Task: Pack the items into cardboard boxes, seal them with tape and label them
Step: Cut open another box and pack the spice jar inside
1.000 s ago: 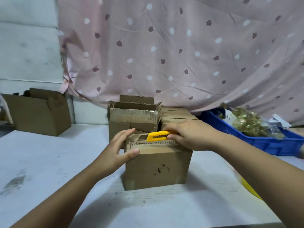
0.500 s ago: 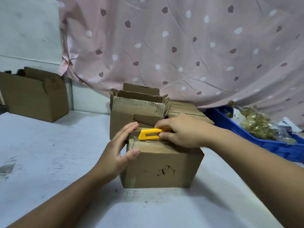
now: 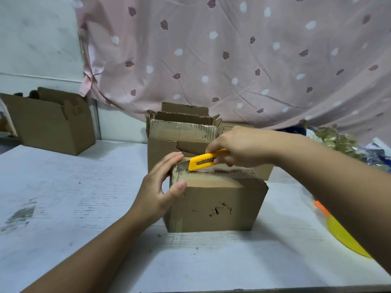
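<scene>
Head view showed the small cardboard box (image 3: pixel 215 204) near the middle of the surface (image 3: pixel 63 187), my left hand (image 3: pixel 156 193) clamped round its top left corner, thumb on the front wall. My right hand (image 3: pixel 239 146) gripped the yellow cutter (image 3: pixel 203 162), its tip at the top seam. The worn, torn cardboard looked light and soft, I judged; the corners seemed stiffest, so bracing there suited best
</scene>
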